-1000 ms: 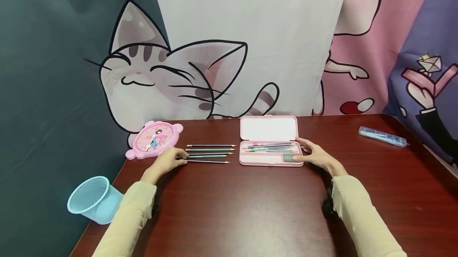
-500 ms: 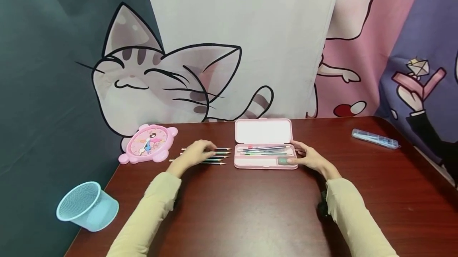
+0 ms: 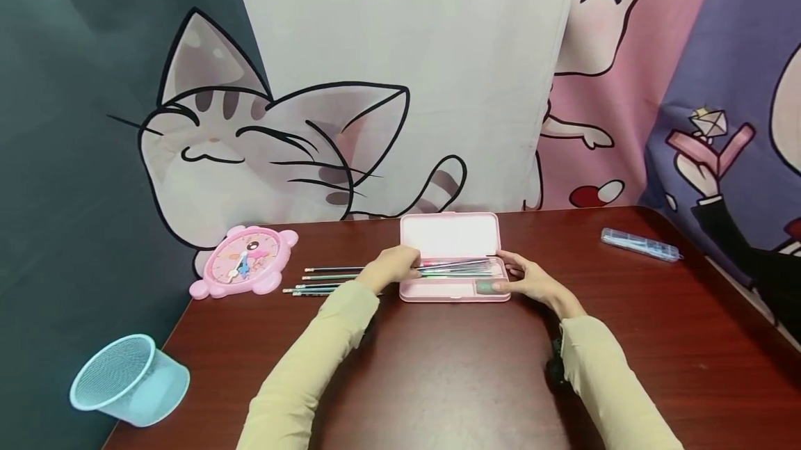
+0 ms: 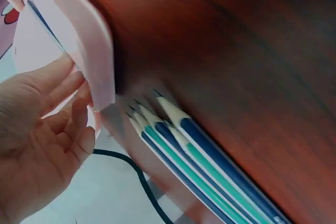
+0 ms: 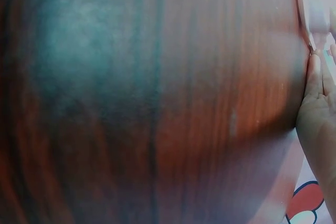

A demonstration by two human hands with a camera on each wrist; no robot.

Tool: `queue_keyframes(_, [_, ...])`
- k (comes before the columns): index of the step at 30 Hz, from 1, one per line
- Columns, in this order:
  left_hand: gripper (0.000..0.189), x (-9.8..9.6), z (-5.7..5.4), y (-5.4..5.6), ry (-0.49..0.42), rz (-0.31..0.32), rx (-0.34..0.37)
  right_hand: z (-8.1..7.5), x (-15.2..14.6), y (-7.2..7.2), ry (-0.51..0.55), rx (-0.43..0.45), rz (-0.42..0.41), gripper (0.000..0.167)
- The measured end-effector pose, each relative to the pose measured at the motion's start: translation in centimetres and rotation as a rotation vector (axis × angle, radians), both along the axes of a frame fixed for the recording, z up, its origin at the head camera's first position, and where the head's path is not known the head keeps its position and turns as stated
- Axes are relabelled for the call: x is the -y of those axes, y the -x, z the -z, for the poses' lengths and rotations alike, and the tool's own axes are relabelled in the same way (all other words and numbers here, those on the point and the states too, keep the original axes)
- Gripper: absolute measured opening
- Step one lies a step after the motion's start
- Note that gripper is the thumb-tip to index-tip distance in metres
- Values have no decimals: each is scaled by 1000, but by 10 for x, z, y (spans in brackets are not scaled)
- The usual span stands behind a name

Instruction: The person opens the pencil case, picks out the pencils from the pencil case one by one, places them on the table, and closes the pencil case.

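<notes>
An open pink pencil case lies on the table with its lid tipped back and several pencils in its long compartment. My left hand is over the case's left end. In the left wrist view its fingertips pinch a dark pencil at the case's wall. My right hand grips the case's right end, thumb at the front near a green block and fingers toward the back. Loose pencils in blue and green lie on the table left of the case, partly hidden by my left arm in the head view.
A pink clock lies at the table's back left. Nearer on the left, a light blue mesh basket lies tilted at the edge. A translucent blue case rests at the back right. A printed curtain hangs behind the table.
My left hand has moved right, from the loose pencils' left ends across to the pencil case, with a pencil now in its fingertips. My right hand has stayed on the case.
</notes>
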State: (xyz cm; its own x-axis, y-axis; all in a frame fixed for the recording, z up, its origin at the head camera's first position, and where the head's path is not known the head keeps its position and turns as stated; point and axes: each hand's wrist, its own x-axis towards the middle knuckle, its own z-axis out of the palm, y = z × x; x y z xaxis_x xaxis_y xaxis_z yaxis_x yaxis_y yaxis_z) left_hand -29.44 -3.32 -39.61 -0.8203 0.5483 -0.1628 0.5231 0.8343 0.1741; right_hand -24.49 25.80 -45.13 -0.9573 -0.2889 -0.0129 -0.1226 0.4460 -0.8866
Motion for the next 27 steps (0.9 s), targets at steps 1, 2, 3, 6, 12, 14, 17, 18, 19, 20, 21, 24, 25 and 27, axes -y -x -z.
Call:
queue_keyframes(1, [14, 0, -1, 1, 5, -7, 12, 0, 1, 0, -2, 6, 0, 78])
queue_keyframes(2, [14, 0, -2, 2, 3, -9, 20, 0, 2, 1, 3, 14, 4, 78])
queue_keyframes(3, [13, 0, -2, 2, -5, -11, 28, 0, 2, 1, 2, 17, 2, 79])
queue_keyframes(6, [12, 2, -3, 3, -64, -11, 41, 0, 2, 1, 3, 24, 2, 79])
queue_keyframes(12, [5, 7, -3, 7, -137, 4, -20, -3, -1, 2, 1, 21, 2, 80])
queue_keyframes(14, [5, 9, -5, 7, -148, 4, -32, -4, -2, 3, 0, 23, 5, 79])
queue_keyframes(17, [5, 15, -9, 7, -173, 9, -40, -4, -3, 3, 7, 25, 6, 79])
queue_keyframes(18, [7, 18, -10, 6, -183, 13, -40, -4, -3, 3, 8, 24, 4, 78])
queue_keyframes(19, [8, 21, -11, 6, -187, 19, -42, -4, -3, 3, 5, 23, 2, 78])
queue_keyframes(20, [9, 25, -11, 5, -189, 28, -43, -4, -3, 3, 5, 24, 1, 79])
queue_keyframes(21, [9, 29, -12, 5, -193, 37, -45, -4, -2, 3, 6, 25, 1, 78])
queue_keyframes(24, [8, 46, -13, 2, -204, 61, -35, -3, -2, 3, -9, 32, 0, 79])
queue_keyframes(25, [7, 53, -13, 1, -213, 72, -31, -3, -2, 2, -14, 36, 4, 79])
queue_keyframes(27, [5, 68, -13, -3, -234, 77, -18, -3, -3, 1, -27, 40, 10, 79])
